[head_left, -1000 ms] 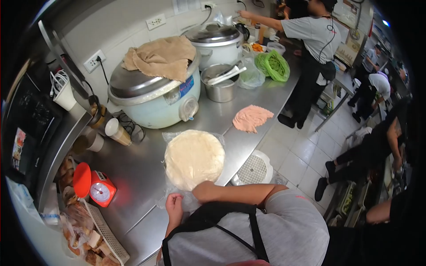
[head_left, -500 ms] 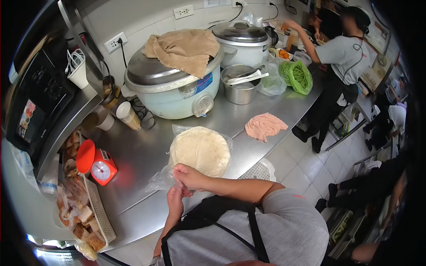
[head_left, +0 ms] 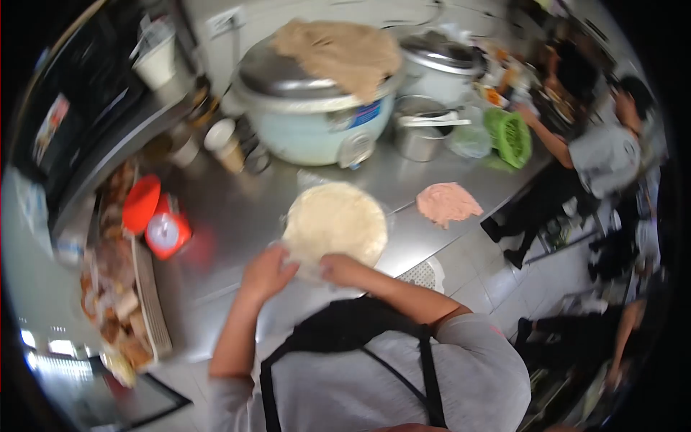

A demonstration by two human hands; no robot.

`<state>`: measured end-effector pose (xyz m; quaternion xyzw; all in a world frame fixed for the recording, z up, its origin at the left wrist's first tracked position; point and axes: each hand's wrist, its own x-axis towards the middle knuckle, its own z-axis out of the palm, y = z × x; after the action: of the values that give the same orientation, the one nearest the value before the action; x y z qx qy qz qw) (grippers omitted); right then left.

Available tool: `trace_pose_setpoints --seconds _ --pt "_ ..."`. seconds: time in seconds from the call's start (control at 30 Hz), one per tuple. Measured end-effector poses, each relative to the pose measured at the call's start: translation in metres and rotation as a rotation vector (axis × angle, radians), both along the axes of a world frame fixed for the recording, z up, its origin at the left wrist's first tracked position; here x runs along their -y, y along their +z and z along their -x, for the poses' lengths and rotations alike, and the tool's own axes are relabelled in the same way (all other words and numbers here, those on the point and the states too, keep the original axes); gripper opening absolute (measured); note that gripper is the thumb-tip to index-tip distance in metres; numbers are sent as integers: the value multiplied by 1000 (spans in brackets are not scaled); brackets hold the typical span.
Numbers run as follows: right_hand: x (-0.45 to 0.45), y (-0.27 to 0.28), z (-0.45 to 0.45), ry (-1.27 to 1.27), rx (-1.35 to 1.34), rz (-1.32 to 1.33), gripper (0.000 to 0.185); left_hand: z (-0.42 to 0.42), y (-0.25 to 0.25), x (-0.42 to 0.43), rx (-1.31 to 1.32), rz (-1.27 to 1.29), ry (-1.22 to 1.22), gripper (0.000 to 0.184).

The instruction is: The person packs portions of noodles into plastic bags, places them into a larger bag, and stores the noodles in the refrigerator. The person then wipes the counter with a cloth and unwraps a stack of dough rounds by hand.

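A stack of round, pale flatbreads, apparently tortillas (head_left: 337,223), lies in front of me on the steel counter, with clear plastic around its edge. My left hand (head_left: 268,275) is at the stack's near left edge, thumb and fingers apart, with nothing visible in it. Close to the near edge, my right hand (head_left: 344,271) has its fingers bent over the plastic-edged rim. Motion blur hides whether they grip the plastic. To the right of the stack lies a crumpled pink cloth (head_left: 448,204).
A red kitchen scale (head_left: 164,229) and a basket of bread (head_left: 149,302) stand left. Behind are a large rice cooker (head_left: 309,126) with a brown cloth (head_left: 338,54), a steel pot (head_left: 421,140) and a green bag (head_left: 507,137). A co-worker (head_left: 604,162) stands right.
My hands were together at the bag's gathered plastic end; they have moved apart, left hand leftward and up, right hand rightward. The loose plastic end no longer shows. The camera view has shifted.
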<state>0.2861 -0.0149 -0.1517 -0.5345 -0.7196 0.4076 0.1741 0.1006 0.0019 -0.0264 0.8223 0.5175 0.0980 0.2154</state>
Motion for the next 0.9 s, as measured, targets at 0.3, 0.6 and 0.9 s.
trace_pose_setpoints --seconds 0.3,0.6,0.9 --pt "-7 76 -9 -485 -1050 500 24 -17 12 -5 656 201 -197 17" --pt "-6 83 16 -359 -1208 461 36 -16 -84 3 905 234 3 20" --pt "12 92 43 168 -710 -52 28 0 -190 -14 363 -323 65 29"
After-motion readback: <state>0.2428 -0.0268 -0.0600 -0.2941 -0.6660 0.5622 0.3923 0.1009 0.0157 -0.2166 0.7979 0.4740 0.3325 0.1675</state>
